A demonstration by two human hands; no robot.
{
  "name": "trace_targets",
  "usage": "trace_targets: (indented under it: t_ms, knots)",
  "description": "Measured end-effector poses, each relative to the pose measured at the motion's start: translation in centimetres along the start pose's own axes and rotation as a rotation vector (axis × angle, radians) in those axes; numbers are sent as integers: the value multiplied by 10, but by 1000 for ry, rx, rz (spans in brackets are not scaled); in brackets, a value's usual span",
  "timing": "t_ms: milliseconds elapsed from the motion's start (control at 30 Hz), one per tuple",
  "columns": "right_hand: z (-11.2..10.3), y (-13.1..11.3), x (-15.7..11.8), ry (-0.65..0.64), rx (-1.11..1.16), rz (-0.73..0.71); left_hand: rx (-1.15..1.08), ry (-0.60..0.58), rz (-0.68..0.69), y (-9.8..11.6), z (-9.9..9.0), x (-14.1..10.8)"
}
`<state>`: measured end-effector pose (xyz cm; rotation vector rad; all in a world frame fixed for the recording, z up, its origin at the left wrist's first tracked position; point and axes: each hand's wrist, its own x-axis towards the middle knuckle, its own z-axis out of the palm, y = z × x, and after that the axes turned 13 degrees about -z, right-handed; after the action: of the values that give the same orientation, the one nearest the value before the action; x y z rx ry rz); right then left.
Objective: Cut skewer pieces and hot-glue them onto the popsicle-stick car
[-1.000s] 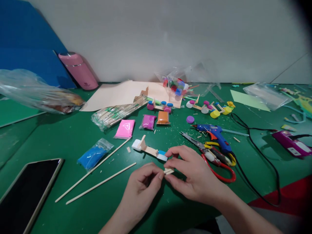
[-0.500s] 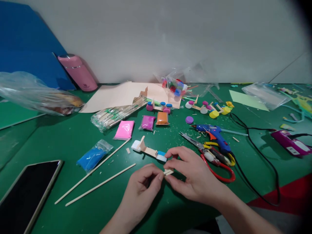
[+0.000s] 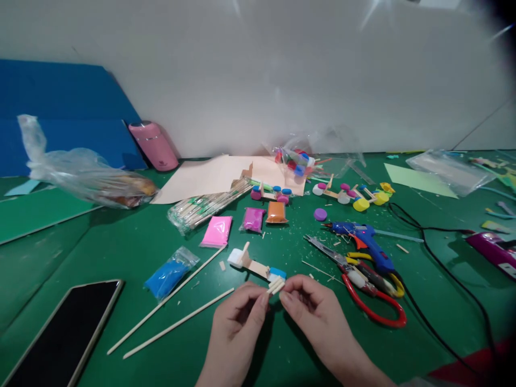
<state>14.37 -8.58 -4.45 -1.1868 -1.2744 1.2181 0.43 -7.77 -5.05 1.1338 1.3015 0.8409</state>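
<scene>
Between my two hands is a small bundle of short wooden sticks (image 3: 276, 285), lying side by side. My left hand (image 3: 239, 322) pinches their near end between thumb and forefinger. At the other end, the closed thumb and fingertips of my right hand (image 3: 312, 314) meet the sticks. Just beyond my fingers lies a little craft-stick car (image 3: 256, 266) with white and blue bottle-cap wheels, an upright stick piece at its left end. Two long wooden sticks (image 3: 177, 323) rest to the left of my left hand.
Scissors (image 3: 377, 309), pliers and a blue glue gun (image 3: 365, 236) with a black cord lie right. A phone (image 3: 64, 333), a blue clay packet (image 3: 171, 273) and a pink flask (image 3: 153, 145) are left. Pink, purple and orange packets, a skewer bundle (image 3: 209, 204) and finished cars stand behind.
The view has shifted, so the scene sits lower and further right. My right fingers have drawn together at the sticks' end, and the bundle now tilts up and shows more plainly.
</scene>
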Motion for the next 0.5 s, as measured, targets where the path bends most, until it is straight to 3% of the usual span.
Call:
trace_targets:
  t_ms: [167, 500]
  knots:
    - [8, -5, 2, 62, 21, -23, 20, -19, 60, 2, 2, -1]
    - [9, -6, 1, 52, 47, -25, 94, -14, 99, 3, 1, -1]
